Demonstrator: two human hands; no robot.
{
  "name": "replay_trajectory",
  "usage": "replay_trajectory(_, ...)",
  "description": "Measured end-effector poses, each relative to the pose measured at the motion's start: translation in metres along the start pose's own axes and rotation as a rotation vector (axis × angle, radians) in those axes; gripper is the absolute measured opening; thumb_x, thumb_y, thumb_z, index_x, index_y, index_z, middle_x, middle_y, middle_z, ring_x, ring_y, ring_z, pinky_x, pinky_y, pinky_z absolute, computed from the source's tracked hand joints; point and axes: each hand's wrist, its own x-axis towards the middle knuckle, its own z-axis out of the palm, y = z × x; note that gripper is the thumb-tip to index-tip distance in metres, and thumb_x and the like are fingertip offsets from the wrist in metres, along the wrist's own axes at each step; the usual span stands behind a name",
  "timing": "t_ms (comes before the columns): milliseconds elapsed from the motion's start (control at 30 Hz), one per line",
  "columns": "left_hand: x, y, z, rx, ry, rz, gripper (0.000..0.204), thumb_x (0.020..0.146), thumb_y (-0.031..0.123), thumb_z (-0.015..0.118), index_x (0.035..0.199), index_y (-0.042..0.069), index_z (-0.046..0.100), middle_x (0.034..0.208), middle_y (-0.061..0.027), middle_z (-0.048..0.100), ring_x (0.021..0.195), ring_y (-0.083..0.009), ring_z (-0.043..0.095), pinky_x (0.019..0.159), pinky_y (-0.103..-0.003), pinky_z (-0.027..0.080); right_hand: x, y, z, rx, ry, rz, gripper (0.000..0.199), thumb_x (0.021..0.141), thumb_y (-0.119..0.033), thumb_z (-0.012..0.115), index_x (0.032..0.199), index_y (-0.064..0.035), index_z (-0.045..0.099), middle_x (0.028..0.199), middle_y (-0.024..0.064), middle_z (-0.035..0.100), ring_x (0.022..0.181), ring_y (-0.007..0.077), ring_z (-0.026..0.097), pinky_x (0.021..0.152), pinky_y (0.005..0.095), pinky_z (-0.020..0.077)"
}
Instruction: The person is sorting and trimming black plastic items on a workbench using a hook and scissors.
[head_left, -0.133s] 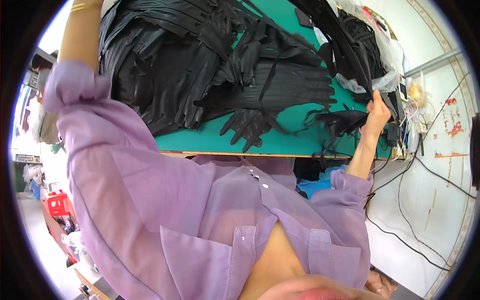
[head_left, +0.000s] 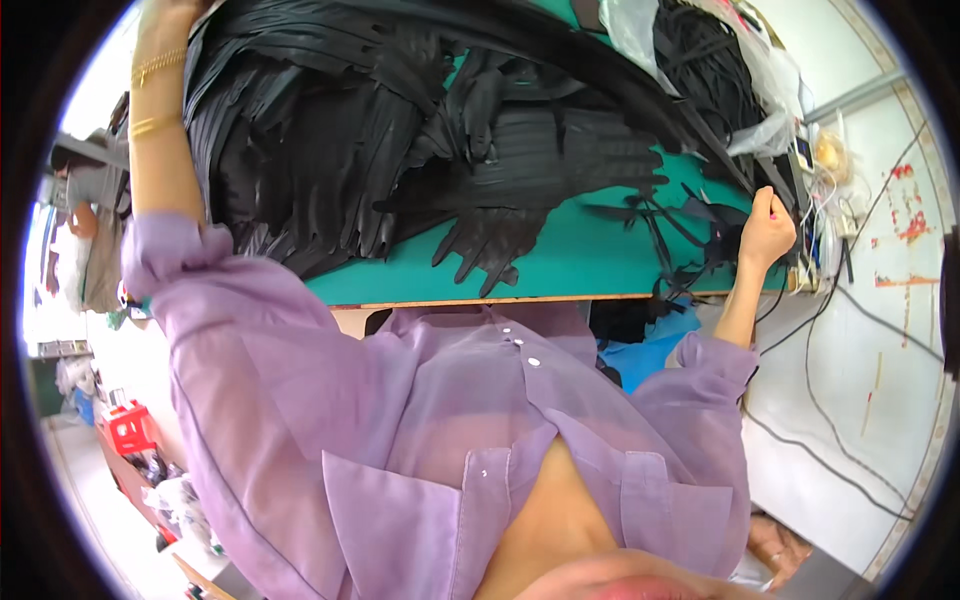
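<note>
My right hand (head_left: pixel 768 232) is closed in a fist at the right side of the green table (head_left: pixel 590 250). It grips the end of a long bundle of black strips (head_left: pixel 600 70), which look like thin leather or a similar sheet. The bundle arches from that fist over the pile toward the upper left. At the top left edge my left hand (head_left: pixel 180 12) is mostly cut off, beside the pile's far corner; its fingers are out of sight. Under the bundle lies a thick heap of black strips (head_left: pixel 300 150), some with finger-like cut ends (head_left: pixel 490 250).
A clear plastic bag (head_left: pixel 770 135) with more black strips (head_left: pixel 700 60) stands at the back right. Thin black scraps (head_left: pixel 715 230) lie near my right hand. Cables (head_left: pixel 815 310) hang along the white wall. Another person (head_left: pixel 90 230) is at the far left, near a red crate (head_left: pixel 130 428).
The black strip bundle has swung from steeply upright at the right to lying across the heap toward the left. My right hand has shifted slightly right, and my left arm has come lower into view.
</note>
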Motion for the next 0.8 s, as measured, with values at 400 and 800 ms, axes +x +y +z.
replay_trajectory(400,-0.033,-0.039,-0.022,-0.267,0.188,-0.074,0.028,0.083,0.022,0.046,0.056,0.013,0.048,0.048,0.0006,0.040,0.047,-0.0180,0.044,0.050,-0.032,0.036,-0.007,-0.011,0.047,0.141,-0.718,0.016,0.029,0.078,-0.027,0.060,0.076,0.0018,0.061,0.059,0.0137,0.050,0.054,0.0159,0.048,0.056,0.0325,0.0393)
replay_trajectory(800,-0.280,-0.127,0.095,-0.038,0.246,-0.340,0.027,0.084,0.023,0.046,0.058,0.014,0.046,0.052,0.0012,0.042,0.049,-0.0159,0.043,0.052,-0.032,0.037,0.020,-0.135,0.171,0.894,-1.305,0.040,0.046,0.100,-0.041,0.038,0.118,-0.0026,0.055,0.113,0.0099,0.060,0.065,0.0053,0.042,0.059,0.0183,0.0379)
